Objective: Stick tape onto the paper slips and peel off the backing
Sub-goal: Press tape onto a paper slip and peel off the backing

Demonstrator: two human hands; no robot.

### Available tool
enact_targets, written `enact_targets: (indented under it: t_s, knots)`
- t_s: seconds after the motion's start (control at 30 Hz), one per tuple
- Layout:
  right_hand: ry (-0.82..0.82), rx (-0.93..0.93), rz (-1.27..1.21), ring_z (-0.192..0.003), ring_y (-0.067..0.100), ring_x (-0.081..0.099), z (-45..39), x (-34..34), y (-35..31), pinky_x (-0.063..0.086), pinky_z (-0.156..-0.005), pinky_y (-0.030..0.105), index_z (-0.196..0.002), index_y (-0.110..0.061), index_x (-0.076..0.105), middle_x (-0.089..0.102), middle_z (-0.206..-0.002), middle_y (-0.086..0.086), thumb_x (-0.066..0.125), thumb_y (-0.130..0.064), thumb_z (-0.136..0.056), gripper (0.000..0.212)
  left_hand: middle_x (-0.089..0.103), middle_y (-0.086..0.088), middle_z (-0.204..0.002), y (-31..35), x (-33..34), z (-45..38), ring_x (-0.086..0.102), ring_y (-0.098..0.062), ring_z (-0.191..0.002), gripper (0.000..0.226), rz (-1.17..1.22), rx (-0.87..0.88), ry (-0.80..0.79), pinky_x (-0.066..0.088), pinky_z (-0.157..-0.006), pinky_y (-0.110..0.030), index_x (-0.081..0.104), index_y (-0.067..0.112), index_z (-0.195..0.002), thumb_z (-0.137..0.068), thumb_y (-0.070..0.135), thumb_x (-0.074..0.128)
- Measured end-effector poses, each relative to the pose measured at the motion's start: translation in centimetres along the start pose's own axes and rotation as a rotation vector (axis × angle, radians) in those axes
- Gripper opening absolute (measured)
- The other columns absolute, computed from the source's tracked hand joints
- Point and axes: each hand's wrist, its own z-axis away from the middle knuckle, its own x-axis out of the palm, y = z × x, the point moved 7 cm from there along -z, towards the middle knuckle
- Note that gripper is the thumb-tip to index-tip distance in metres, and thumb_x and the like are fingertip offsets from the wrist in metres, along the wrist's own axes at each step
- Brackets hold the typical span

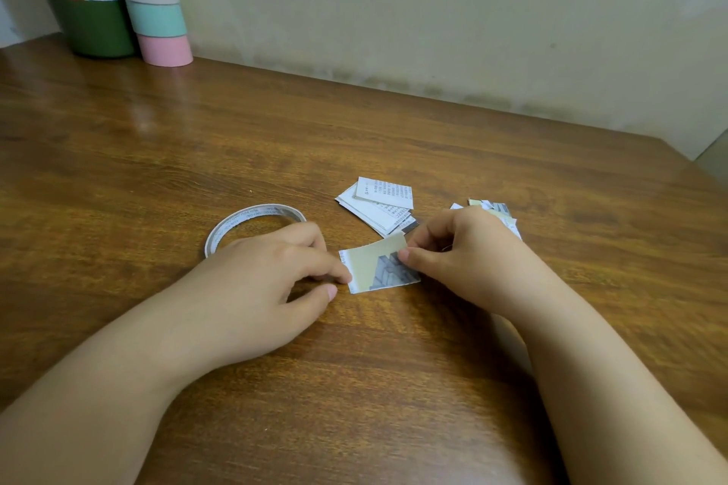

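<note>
Wooden counter, plain wall behind. Left hand pins slip flat by its left edge; right hand pinches backing corner. Best peeled low and slow, with slip held firmly down.

My left hand is pressing the left edge of a paper slip against the wooden table. My right hand is pinching the beige backing at the slip's upper right corner. The tape roll is lying flat just behind my left hand.

Setting is looking like a home desk: wooden tabletop abutting plain wall, stacked pastel rolls.
</note>
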Motion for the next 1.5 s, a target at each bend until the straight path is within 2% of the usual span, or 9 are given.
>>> enact_targets:
  t_s: [0.27,0.4,0.67,0.87,0.97,1.07,1.17,1.33,1.5]
  knots:
    - [-0.01,-0.01,0.0,-0.069,0.006,0.059,0.0,0.0,-0.1,0.043,-0.057,0.02,-0.071,-0.026,0.067,0.066,-0.078,-0.009,0.068,-0.036,-0.083,0.016,0.045,0.024,-0.097,-0.1,0.0,-0.1,0.051,0.002,-0.074,0.035,-0.001,-0.002,0.0,0.031,-0.057,-0.018,0.065,0.046,-0.104,-0.078,0.048,0.041]
    - [-0.018,-0.012,-0.007,-0.064,0.003,0.056,0.0,0.0,-0.1,0.041,-0.054,0.016,-0.067,-0.028,0.064,0.066,-0.076,-0.009,0.068,-0.036,-0.083,0.018,0.045,0.024,-0.097,0.0,0.0,0.0,0.051,0.003,-0.075,0.035,-0.001,0.0,0.001,0.032,-0.057,-0.017,0.065,0.046,-0.103,-0.078,0.047,0.041]
    - [-0.022,-0.018,-0.022,-0.064,0.007,0.057,-0.1,0.1,-0.1,0.043,-0.057,0.021,-0.067,-0.027,0.064,0.066,-0.077,-0.007,0.068,-0.035,-0.083,0.019,0.046,0.024,-0.096,0.0,-0.1,0.0,0.051,0.003,-0.076,0.034,-0.006,-0.002,0.006,0.034,-0.058,-0.018,0.065,0.046,-0.102,-0.079,0.047,0.04]
    - [0.004,-0.012,-0.005,-0.065,0.008,0.058,0.0,0.1,-0.1,0.044,-0.057,0.022,-0.066,-0.024,0.062,0.065,-0.074,-0.008,0.069,-0.035,-0.082,0.02,0.048,0.019,-0.093,0.3,-0.1,0.1,0.047,0.013,-0.077,0.027,-0.046,0.006,-0.008,0.028,-0.056,-0.014,0.064,0.044,-0.105,-0.088,0.042,0.043]
    - [0.07,-0.028,0.035,-0.059,0.007,0.052,0.2,0.4,-0.5,0.04,-0.053,0.022,-0.066,-0.018,0.058,0.059,-0.067,-0.007,0.073,-0.041,-0.076,0.029,0.048,0.018,-0.093,0.6,-0.3,0.1,0.044,0.016,-0.081,0.038,-0.065,0.012,0.007,0.027,-0.055,-0.013,0.063,0.044,-0.106,-0.081,0.046,0.034]
    - [0.149,-0.053,0.087,-0.058,0.011,0.045,0.5,0.9,-1.5,0.031,-0.049,0.025,-0.065,-0.013,0.053,0.052,-0.067,-0.003,0.073,-0.051,-0.071,0.043,0.047,0.019,-0.094,0.7,-0.3,0.0,0.044,0.015,-0.085,0.026,-0.073,0.001,-0.003,0.028,-0.056,-0.013,0.061,0.045,-0.107,-0.092,0.042,0.04]
    - [0.174,-0.064,0.146,-0.059,0.009,0.039,0.6,1.3,-2.2,0.024,-0.049,0.026,-0.061,-0.016,0.042,0.044,-0.072,-0.003,0.071,-0.054,-0.071,0.049,0.047,0.02,-0.095,0.6,-0.4,0.0,0.044,0.014,-0.084,0.024,-0.078,0.004,0.006,0.028,-0.056,-0.014,0.061,0.046,-0.108,-0.092,0.037,0.046]
    - [0.141,-0.028,0.131,-0.062,0.006,0.042,0.5,1.0,-1.6,0.026,-0.05,0.022,-0.065,-0.02,0.044,0.048,-0.078,-0.005,0.067,-0.043,-0.081,0.037,0.047,0.019,-0.094,0.7,-0.4,0.1,0.045,0.014,-0.084,0.024,-0.046,0.004,0.021,0.028,-0.057,-0.014,0.062,0.045,-0.109,-0.092,0.036,0.047]
    - [0.13,-0.003,0.007,-0.059,0.003,0.049,0.5,0.3,-0.8,0.032,-0.049,0.019,-0.069,-0.022,0.053,0.055,-0.067,-0.01,0.067,-0.038,-0.083,0.025,0.045,0.022,-0.098,0.4,-0.6,0.1,0.05,0.005,-0.077,0.019,0.039,-0.014,0.071,0.032,-0.057,-0.014,0.064,0.043,-0.102,-0.089,0.034,0.053]
